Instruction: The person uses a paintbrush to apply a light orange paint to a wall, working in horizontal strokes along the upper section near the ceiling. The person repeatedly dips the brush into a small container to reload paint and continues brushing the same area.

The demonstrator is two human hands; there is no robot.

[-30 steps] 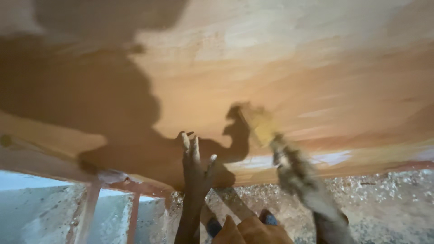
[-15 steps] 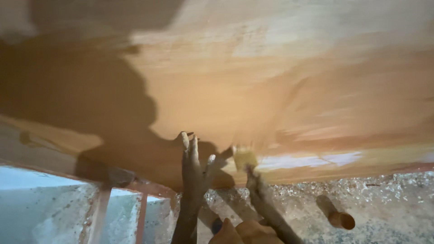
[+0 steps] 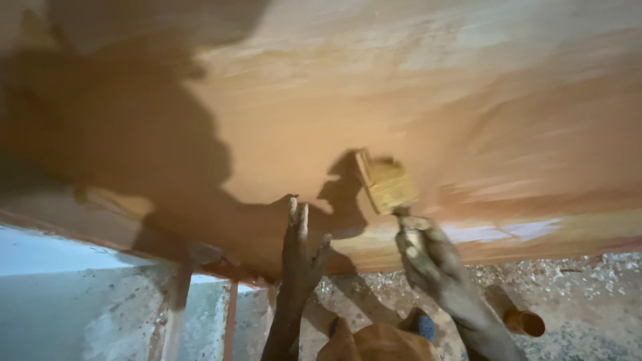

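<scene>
A broad surface (image 3: 401,87) coated in wet orange-brown paint fills most of the view. My right hand (image 3: 424,251), smeared with paint, grips the handle of a wide flat paintbrush (image 3: 386,182) whose bristles press against the surface. My left hand (image 3: 299,251) is flat against the surface just left of the brush, fingers spread and pointing up. Both forearms rise from the bottom of the frame. A dark shadow of a head and the brush falls across the paint at left and centre.
A pale unpainted streak (image 3: 508,230) runs along the surface's lower edge at right. Below lies gravelly ground (image 3: 588,301) with a short orange pipe (image 3: 518,317). A pale blue wall (image 3: 60,294) and thin red-brown rods (image 3: 231,321) stand at lower left.
My right hand has swung the brush up and to the right, from low beside my left hand onto the painted surface. My left hand has stayed pressed in place.
</scene>
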